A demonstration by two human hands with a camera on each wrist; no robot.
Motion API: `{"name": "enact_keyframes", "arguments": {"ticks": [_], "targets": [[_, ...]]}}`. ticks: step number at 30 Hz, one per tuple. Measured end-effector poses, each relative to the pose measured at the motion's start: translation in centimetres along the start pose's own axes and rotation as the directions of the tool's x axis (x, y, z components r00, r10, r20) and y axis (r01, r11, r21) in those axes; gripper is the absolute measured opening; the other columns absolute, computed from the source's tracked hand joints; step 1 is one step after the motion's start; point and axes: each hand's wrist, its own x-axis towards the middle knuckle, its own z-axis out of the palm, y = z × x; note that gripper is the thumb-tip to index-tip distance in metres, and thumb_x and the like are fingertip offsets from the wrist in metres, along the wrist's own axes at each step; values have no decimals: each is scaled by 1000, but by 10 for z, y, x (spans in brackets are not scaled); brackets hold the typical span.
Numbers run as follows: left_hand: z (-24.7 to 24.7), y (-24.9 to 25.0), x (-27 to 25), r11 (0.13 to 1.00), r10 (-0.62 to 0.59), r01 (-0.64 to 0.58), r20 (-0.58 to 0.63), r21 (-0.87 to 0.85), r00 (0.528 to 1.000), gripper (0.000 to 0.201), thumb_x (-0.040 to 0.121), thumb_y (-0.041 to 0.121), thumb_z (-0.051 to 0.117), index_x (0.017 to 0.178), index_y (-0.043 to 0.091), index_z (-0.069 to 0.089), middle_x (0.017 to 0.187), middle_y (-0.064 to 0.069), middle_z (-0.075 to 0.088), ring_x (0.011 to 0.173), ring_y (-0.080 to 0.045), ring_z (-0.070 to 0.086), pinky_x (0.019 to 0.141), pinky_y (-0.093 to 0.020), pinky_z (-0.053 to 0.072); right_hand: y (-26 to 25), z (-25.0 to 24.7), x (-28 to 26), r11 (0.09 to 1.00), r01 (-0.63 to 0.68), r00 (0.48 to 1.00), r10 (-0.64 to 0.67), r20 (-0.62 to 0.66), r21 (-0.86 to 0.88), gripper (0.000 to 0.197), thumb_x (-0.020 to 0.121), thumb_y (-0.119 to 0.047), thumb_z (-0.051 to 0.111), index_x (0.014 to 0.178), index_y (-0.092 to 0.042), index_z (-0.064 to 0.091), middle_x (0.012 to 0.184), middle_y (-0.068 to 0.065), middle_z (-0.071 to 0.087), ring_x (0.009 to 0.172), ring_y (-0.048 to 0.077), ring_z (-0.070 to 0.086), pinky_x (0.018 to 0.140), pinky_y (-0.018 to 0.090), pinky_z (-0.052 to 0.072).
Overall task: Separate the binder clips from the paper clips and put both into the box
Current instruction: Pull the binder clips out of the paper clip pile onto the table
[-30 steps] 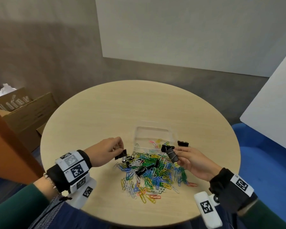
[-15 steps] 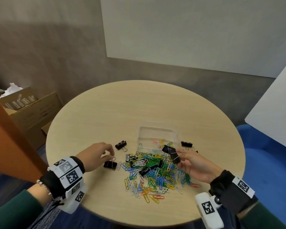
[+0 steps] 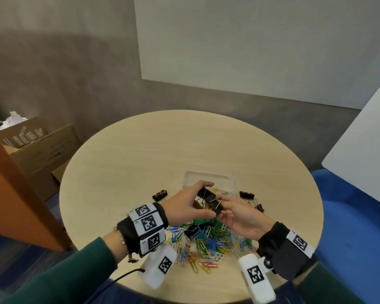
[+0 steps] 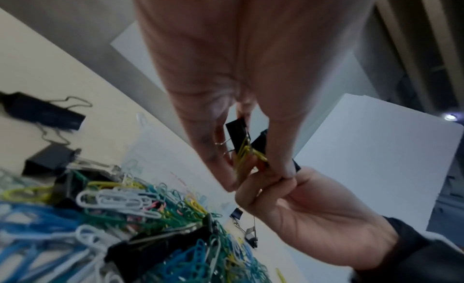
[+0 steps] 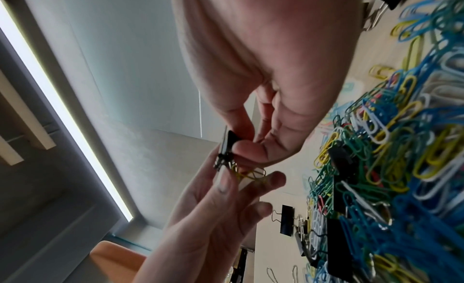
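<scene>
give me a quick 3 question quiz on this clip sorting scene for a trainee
1. True or false: both hands are lifted above the pile of paper clips, working on the same black binder clips.
2. Multiple choice: what is snagged on the held binder clips, as the left wrist view shows? A) a yellow paper clip B) a rubber band C) a blue pen
3. Fill in: the loose binder clip left of the hands lies on the ____.

Key
1. True: the left hand and right hand meet on them above the pile.
2. A
3. table, outside the clear box.
</scene>
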Motion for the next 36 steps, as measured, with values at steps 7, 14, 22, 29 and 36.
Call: {"name": "enact_keyframes", "arguments": {"ticks": [7, 14, 22, 29, 36], "targets": [[2, -5, 1, 981, -27, 26, -3, -193, 1000, 59, 81, 15, 73, 129, 31, 42, 117, -7, 58, 78, -13, 64, 85, -39, 56, 1, -1, -2, 999, -6, 1000, 7, -25, 43, 17, 95, 0, 48, 104, -2, 63, 101, 17, 65, 66, 13, 58, 52, 17, 50], [8, -5, 7, 969, -94, 78, -59, -236, 994, 55, 83, 14, 64, 127, 36, 38, 116, -9, 52, 76, -15, 59, 67, -24, 47, 3, 4, 2, 998, 56, 997, -55, -53, 23, 16, 95, 0, 49, 105, 1, 62, 107, 16, 64, 74, 13, 56, 56, 20, 48], [18, -9, 16, 829, -251, 81, -239, -553, 938, 44, 88, 14, 64, 127, 26, 48, 109, -7, 62, 85, -16, 59, 70, -25, 47, 9, 6, 10, 968, 238, 964, -225, -145, 81, 12, 97, -1, 46, 102, -7, 54, 111, 20, 65, 70, 13, 54, 56, 20, 47], [23, -12, 20, 759, -309, 121, -190, -640, 932, 30, 86, 19, 68, 114, 14, 57, 81, -2, 67, 69, -9, 61, 66, -23, 46, 9, 6, 7, 935, 338, 932, -317, -177, 110, 17, 97, 2, 45, 96, -9, 58, 94, 15, 66, 73, 17, 56, 56, 19, 48], [22, -11, 18, 830, -252, 113, -187, -546, 950, 21, 87, 19, 67, 104, 9, 63, 81, 1, 65, 64, -5, 58, 58, -15, 45, 8, 0, 8, 932, 347, 929, -327, -172, 102, 15, 96, 3, 46, 100, -7, 56, 93, 15, 65, 67, 13, 54, 54, 18, 47]]}}
